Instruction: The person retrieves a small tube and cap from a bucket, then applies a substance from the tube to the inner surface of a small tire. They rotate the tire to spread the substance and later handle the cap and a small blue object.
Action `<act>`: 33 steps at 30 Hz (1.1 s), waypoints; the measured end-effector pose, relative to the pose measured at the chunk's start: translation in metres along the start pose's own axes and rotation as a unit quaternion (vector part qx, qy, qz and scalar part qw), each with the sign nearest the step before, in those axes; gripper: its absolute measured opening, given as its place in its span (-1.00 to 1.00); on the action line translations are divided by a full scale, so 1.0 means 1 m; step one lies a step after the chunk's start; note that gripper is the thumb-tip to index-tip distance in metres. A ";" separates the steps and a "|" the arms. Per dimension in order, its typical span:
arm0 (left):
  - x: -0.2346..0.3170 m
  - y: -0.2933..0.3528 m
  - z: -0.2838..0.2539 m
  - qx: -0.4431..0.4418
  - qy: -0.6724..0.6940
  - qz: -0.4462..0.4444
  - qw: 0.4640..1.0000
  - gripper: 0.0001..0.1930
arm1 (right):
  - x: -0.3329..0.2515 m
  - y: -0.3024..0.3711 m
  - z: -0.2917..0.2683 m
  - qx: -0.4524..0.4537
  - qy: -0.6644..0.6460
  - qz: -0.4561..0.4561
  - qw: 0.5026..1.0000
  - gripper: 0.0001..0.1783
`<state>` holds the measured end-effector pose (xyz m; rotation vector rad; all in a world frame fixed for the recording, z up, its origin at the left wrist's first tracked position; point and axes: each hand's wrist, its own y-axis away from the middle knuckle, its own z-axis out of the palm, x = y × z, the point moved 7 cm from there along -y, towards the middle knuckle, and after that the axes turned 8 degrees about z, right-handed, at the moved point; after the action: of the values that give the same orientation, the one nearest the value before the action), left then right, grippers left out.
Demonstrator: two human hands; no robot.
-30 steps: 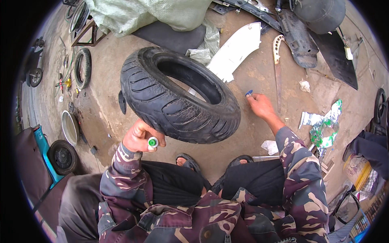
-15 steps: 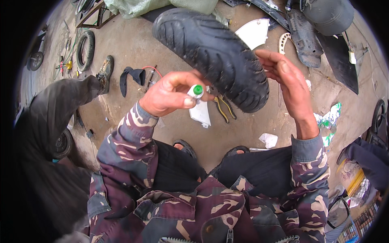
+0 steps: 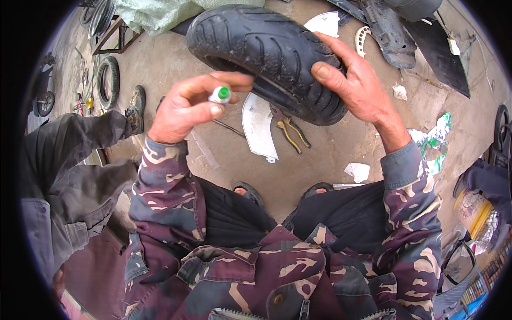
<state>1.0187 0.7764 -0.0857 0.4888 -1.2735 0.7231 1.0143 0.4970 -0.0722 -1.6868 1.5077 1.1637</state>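
A black treaded tyre (image 3: 266,50) is tilted in front of me, its hollow inner side partly showing on the near side. My right hand (image 3: 360,82) grips its right end, thumb on the tread and fingers behind. In my left hand (image 3: 186,106) is a small white tube with a green end (image 3: 220,95), pinched between thumb and fingers, the green end toward me. The outstretched fingers of that hand are at the tyre's near edge; blur hides whether they touch it. Below the tyre lie yellow-handled pliers (image 3: 290,133) and a curved white panel (image 3: 258,128) on the floor.
On my left is another person's trouser leg and boot (image 3: 136,109). A thin tyre (image 3: 108,82) lies at the far left. Dark plastic panels (image 3: 392,37) lie at the far right. Crumpled green-white wrapping (image 3: 434,141) and a white scrap (image 3: 357,172) lie on the right.
My right hand has come from beside the tyre to grip its right end. The tyre has shifted up and left and turned, showing more of its inner side. My left hand has moved left with the tube.
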 end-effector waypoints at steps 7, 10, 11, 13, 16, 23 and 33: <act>0.014 0.008 -0.027 0.058 -0.082 0.009 0.995 -0.73 | 0.000 -0.020 0.001 0.004 -0.011 0.020 1.000 0.09; 0.014 0.006 -0.026 0.054 -0.117 -0.001 0.992 -0.75 | -0.012 -0.033 0.010 0.010 0.015 0.004 1.000 0.12; 0.013 0.005 -0.025 0.051 -0.130 -0.012 0.990 -0.75 | -0.015 -0.037 0.013 0.011 0.024 0.007 1.000 0.13; 0.001 0.008 -0.025 0.019 -0.209 -0.095 0.973 -0.76 | -0.021 -0.042 0.016 -0.001 0.010 0.012 1.000 0.15; -0.011 0.009 -0.027 -0.018 -0.368 -0.106 0.923 -0.74 | -0.030 -0.052 0.021 -0.004 0.025 0.004 1.000 0.14; -0.049 0.011 -0.049 0.027 -0.426 -0.151 0.892 -0.67 | -0.066 -0.095 0.061 -0.143 0.099 -0.084 0.981 -0.09; -0.077 0.023 -0.041 0.042 -0.559 -0.062 0.826 -0.49 | -0.093 -0.097 0.078 -0.205 0.170 -0.143 0.953 -0.14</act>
<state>1.0207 0.8043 -0.1715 1.1543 -2.2720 0.3379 1.0939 0.6256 -0.0368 -2.3999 1.1975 1.1220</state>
